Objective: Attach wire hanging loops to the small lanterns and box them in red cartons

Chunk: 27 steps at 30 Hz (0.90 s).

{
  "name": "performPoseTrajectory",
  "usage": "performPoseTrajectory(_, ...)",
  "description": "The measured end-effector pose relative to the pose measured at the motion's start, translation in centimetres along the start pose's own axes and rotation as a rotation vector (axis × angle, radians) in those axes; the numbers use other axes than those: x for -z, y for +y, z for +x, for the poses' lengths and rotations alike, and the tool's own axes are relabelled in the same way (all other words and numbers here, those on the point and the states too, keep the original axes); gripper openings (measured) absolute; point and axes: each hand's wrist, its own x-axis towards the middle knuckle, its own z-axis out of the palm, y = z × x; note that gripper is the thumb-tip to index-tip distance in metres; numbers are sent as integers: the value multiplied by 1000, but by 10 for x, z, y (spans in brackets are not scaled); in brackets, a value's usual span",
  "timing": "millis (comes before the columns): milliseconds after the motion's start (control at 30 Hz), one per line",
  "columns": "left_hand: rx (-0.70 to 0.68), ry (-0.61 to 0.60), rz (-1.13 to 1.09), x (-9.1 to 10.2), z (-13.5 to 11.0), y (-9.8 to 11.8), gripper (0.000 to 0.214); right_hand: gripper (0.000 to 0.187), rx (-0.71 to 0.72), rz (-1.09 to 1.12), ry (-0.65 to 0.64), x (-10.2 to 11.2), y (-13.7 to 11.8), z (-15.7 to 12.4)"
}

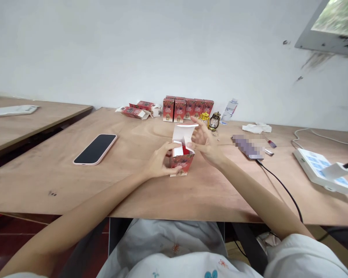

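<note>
A small red printed carton (182, 163) stands upright on the table in front of me, its white lid flap raised at the back and its top open. Something bright red shows inside. My left hand (162, 160) grips the carton from the left, thumb low on the front and fingers at the top edge. At the right top edge, my right hand (205, 143) has its thumb on a side flap, with the other fingers curled behind near the lid. Just beyond that hand stand a gold miniature lantern (204, 117) and a dark bronze one (214, 121).
Several closed red cartons (179, 111) stand in rows by the wall, with flattened cartons (135, 112) to their left. Around lie a phone (95, 149), a clear bottle (229, 111), tissue (256, 127), a second phone (246, 146) on a cable and a white power strip (321, 170).
</note>
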Motion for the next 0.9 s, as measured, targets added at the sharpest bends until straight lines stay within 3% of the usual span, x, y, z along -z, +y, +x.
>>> performPoseTrajectory(100, 73, -18, -22, 2, 3, 3, 60, 72, -38, 41, -111, -5, -6, -4)
performPoseTrajectory(233, 200, -31, -85, 2, 5, 2, 63, 44, 43, 8, -194, -2, -10, -13)
performPoseTrajectory(433, 174, -10, -107, -4, -1, -6, 84, 33, 162, -265, -48, -5, -7, -16)
performPoseTrajectory(600, 245, -7, -178, -3, -2, -1, 98, 31, 309, -468, -156, -3, -1, -23)
performPoseTrajectory(767, 283, -197, -15, 1, -2, -14, 99, 39, 308, -674, -127, 0, 12, -31)
performPoseTrajectory(900, 393, -395, 316, 0, -7, -32, 90, 43, 217, -895, -103, 7, 27, -2)
